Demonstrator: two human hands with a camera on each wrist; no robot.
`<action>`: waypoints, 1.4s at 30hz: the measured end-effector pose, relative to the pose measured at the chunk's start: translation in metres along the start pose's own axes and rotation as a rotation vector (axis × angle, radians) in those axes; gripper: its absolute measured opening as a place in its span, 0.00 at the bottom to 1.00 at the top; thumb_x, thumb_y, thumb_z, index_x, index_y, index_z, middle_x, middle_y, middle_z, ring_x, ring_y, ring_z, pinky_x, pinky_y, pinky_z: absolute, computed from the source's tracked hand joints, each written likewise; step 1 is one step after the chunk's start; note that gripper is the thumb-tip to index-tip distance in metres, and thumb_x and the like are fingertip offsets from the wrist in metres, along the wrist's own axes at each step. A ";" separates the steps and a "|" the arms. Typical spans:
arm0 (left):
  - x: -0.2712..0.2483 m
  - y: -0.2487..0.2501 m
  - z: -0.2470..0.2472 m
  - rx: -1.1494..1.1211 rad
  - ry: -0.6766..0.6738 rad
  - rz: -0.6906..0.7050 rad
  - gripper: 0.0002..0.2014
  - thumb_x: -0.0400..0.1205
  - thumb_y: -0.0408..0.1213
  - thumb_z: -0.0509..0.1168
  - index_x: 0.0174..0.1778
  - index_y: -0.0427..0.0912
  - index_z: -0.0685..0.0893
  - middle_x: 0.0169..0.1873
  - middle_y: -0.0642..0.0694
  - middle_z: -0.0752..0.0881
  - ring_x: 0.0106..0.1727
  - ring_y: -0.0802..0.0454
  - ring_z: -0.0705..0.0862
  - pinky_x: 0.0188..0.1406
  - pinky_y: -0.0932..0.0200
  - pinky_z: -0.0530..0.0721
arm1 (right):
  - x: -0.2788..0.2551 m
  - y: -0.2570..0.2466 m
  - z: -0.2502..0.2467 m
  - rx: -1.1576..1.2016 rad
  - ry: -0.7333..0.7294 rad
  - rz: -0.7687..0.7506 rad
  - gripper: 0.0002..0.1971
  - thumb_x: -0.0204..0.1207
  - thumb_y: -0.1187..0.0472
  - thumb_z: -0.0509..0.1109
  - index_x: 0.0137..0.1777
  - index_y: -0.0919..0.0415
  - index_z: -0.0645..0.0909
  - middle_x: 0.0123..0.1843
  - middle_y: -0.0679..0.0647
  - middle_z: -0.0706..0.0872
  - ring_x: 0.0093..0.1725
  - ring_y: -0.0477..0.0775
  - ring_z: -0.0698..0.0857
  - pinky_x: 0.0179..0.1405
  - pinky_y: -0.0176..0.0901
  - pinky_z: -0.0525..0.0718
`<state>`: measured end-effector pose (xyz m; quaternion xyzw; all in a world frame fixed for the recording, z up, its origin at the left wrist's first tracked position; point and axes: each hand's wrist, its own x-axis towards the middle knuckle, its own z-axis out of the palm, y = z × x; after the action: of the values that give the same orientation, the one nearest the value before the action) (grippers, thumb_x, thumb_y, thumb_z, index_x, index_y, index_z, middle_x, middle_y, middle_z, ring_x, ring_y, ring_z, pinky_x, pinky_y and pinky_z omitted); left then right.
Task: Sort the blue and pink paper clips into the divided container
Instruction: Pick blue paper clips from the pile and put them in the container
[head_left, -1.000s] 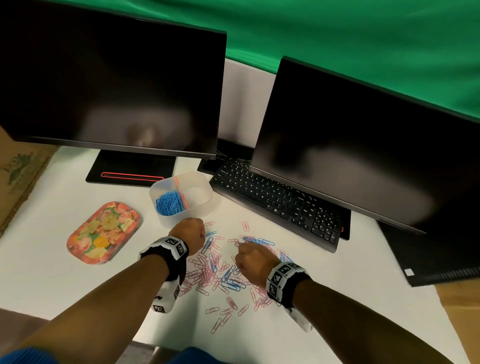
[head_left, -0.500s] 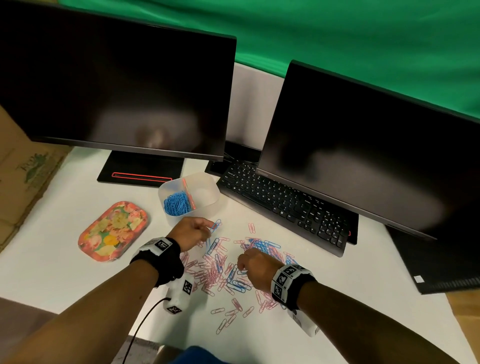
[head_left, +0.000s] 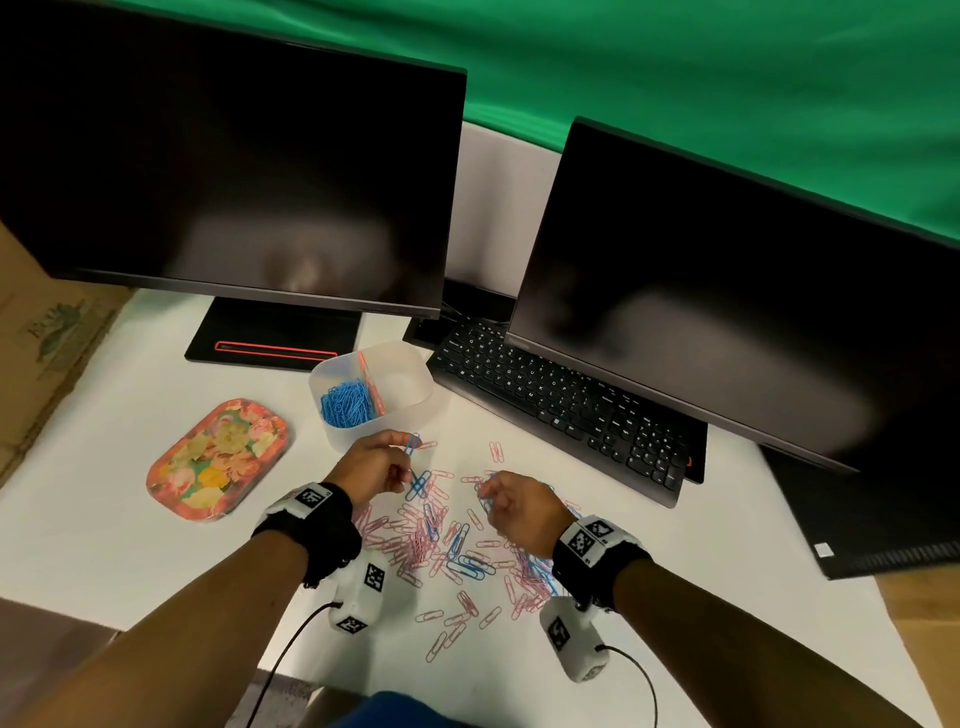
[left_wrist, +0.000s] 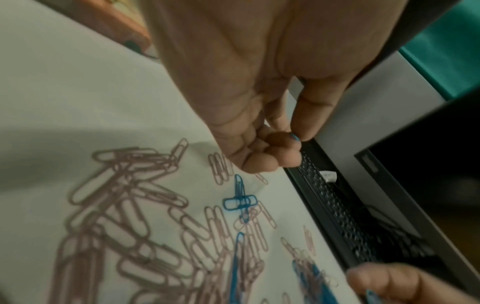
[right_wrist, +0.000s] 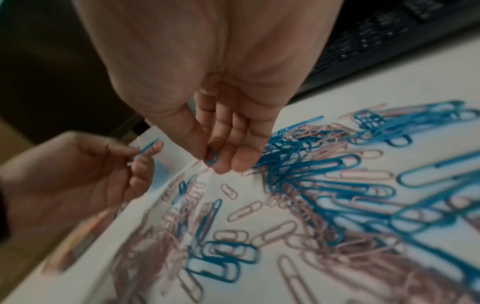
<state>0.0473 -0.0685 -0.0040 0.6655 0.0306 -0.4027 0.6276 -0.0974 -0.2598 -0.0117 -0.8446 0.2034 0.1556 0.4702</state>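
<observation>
**Blue clips in both hands, container just ahead**

The left hand (head_left: 375, 464) pinches a blue paper clip (head_left: 412, 444) between thumb and fingertips, lifted just off the tabletop (head_left: 104, 545) and close to the near wall of the divided container (head_left: 395, 410). The right hand (head_left: 519, 506) pinches another blue clip (right_wrist: 211, 157) between thumb and fingers, low over the far side of the mixed pile of blue and pink clips (head_left: 447, 545). That pile spreads across the tabletop between and near both wrists. In the container, the left compartment holds a heap of blue clips (head_left: 347, 402); the right compartment looks empty, so no pink appears sorted yet. A floral tray (head_left: 218, 457) lies to the left, a keyboard (head_left: 561, 405) to the far right.

The blue-picking step seems under way. Next, the left hand likely needs a short carry forward over the rim to release into the left compartment, keeping clear of the divider.
</observation>
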 end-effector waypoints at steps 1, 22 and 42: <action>-0.001 0.001 0.001 -0.086 -0.004 -0.015 0.12 0.78 0.19 0.55 0.49 0.33 0.82 0.28 0.39 0.76 0.27 0.47 0.77 0.28 0.57 0.76 | -0.001 -0.001 -0.001 0.111 -0.024 0.031 0.17 0.75 0.73 0.64 0.47 0.47 0.79 0.36 0.51 0.82 0.39 0.52 0.84 0.36 0.37 0.82; 0.006 0.000 -0.003 0.095 0.119 0.011 0.14 0.80 0.37 0.62 0.28 0.40 0.73 0.23 0.44 0.70 0.24 0.49 0.66 0.27 0.57 0.66 | -0.035 0.007 0.034 -0.727 -0.123 -0.186 0.14 0.82 0.55 0.59 0.60 0.62 0.80 0.60 0.58 0.80 0.58 0.62 0.82 0.57 0.52 0.81; 0.007 -0.018 -0.002 0.833 0.175 0.224 0.03 0.76 0.34 0.69 0.38 0.46 0.84 0.37 0.48 0.88 0.44 0.48 0.86 0.50 0.57 0.84 | -0.030 0.010 0.024 -0.006 0.031 -0.019 0.11 0.71 0.68 0.70 0.48 0.52 0.82 0.31 0.44 0.79 0.31 0.43 0.76 0.36 0.34 0.77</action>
<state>0.0430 -0.0663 -0.0230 0.8926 -0.1539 -0.2523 0.3404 -0.1300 -0.2383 -0.0172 -0.8502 0.2022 0.1383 0.4660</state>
